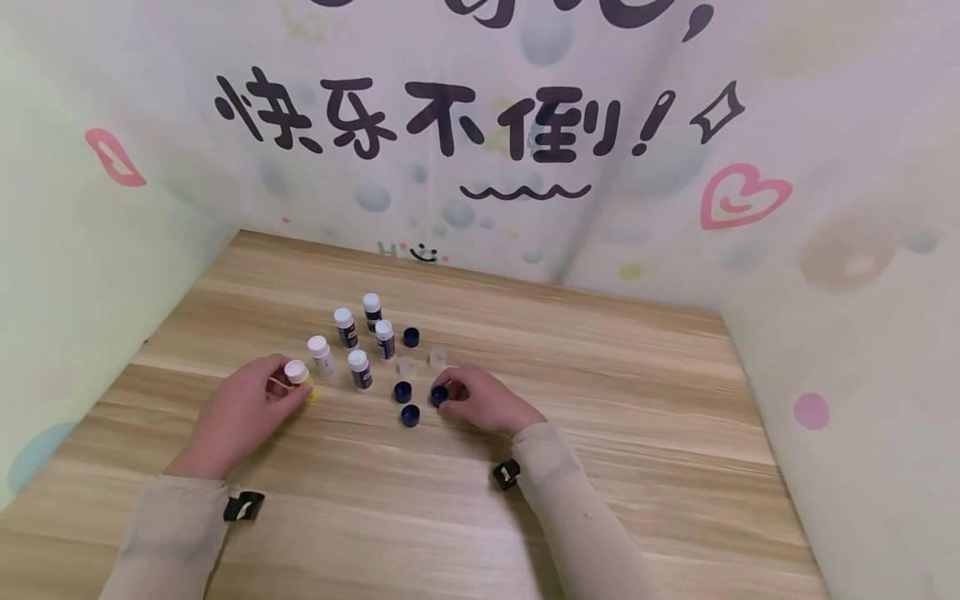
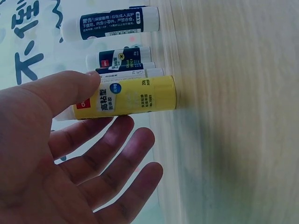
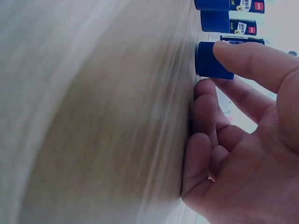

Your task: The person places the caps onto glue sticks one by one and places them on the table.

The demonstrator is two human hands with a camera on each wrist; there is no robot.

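Note:
My left hand (image 1: pixel 243 412) pinches a yellow glue stick (image 2: pixel 135 98) between thumb and fingers at the left end of the group; its base is at or close to the tabletop. Beside it stand a white-bodied glue stick (image 1: pixel 322 360) and several dark blue ones, among them a front one (image 1: pixel 362 375), all upright with white tops. With thumb and forefinger, my right hand (image 1: pixel 487 402) pinches a dark blue cap (image 3: pixel 210 60) at the table surface. Other blue caps (image 1: pixel 410 415) and two clear caps (image 1: pixel 406 367) lie between the hands.
The wood-grain table (image 1: pixel 600 417) meets a printed cloth backdrop (image 1: pixel 525 225) at its far edge, with walls on both sides. A black strap piece (image 1: pixel 243 506) is on the left wrist, another black strap piece (image 1: pixel 507 474) on the right.

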